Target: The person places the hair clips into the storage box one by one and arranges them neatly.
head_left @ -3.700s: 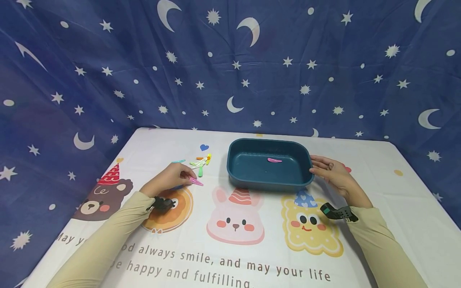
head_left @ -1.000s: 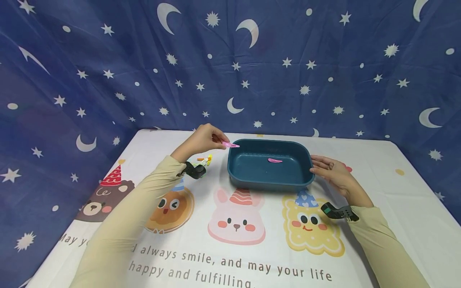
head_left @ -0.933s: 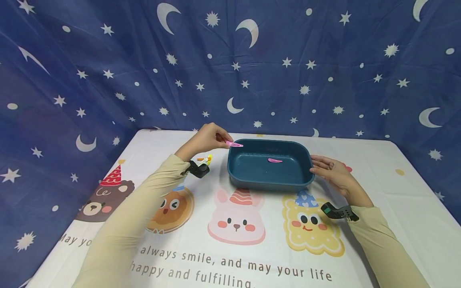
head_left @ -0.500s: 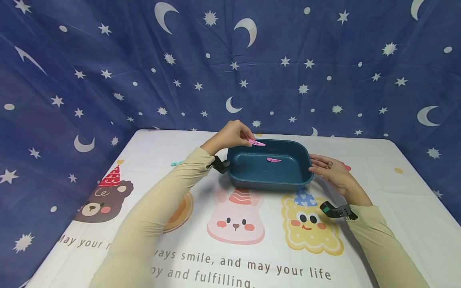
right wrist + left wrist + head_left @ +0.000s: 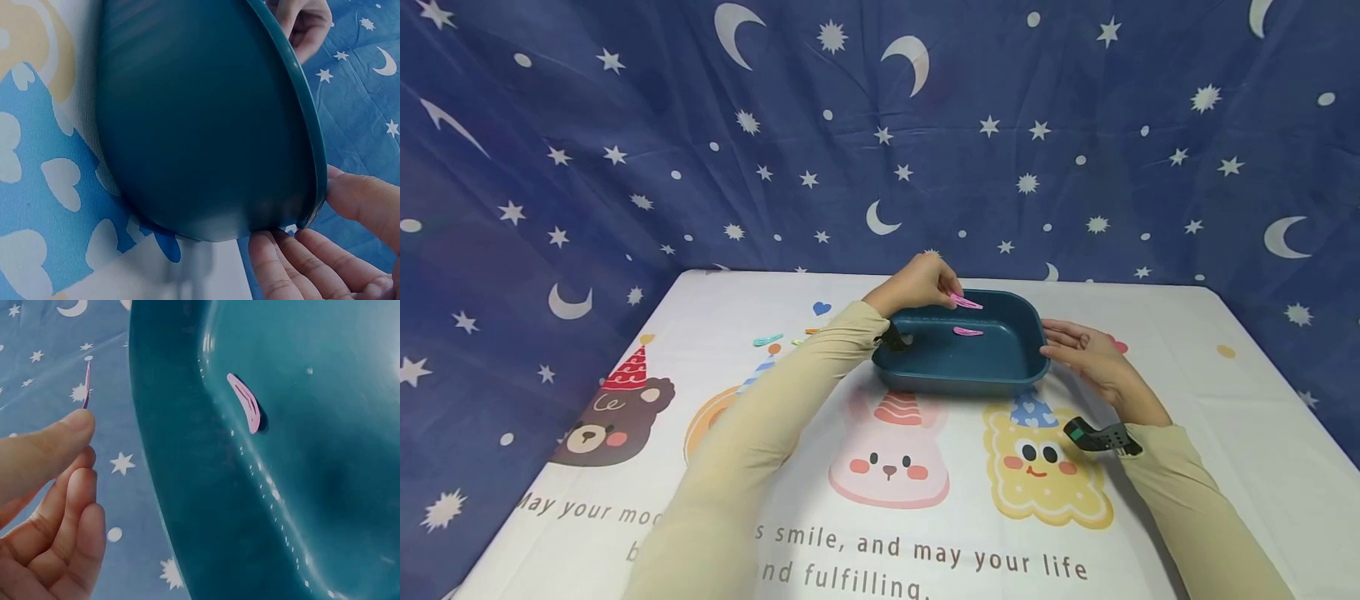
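My left hand (image 5: 921,282) pinches a pink snap hair clip (image 5: 967,302) by one end between thumb and fingertips. It overlaps the far side of a dark teal plastic tub (image 5: 955,387) in the head view. Seen from the left wrist, the held clip appears edge-on above the thumb. A second pink hair clip (image 5: 245,405) lies on the tub's floor. At the tub's right end my right hand (image 5: 1092,357) holds the rim, its thumb (image 5: 365,200) at the edge and its fingers (image 5: 312,265) against the outer wall.
Left of the tub, a turquoise hair clip (image 5: 767,340) lies on the printed white tablecloth (image 5: 880,571). Bits of yellow-green and orange clips (image 5: 812,331) show beside my left sleeve, which hides the rest. A dark blue starry curtain (image 5: 820,200) hangs behind the table.
My left hand has picked the pink clip up off the table and carried it right, past the tub's left rim to its far side. My right hand stays at the tub's end.
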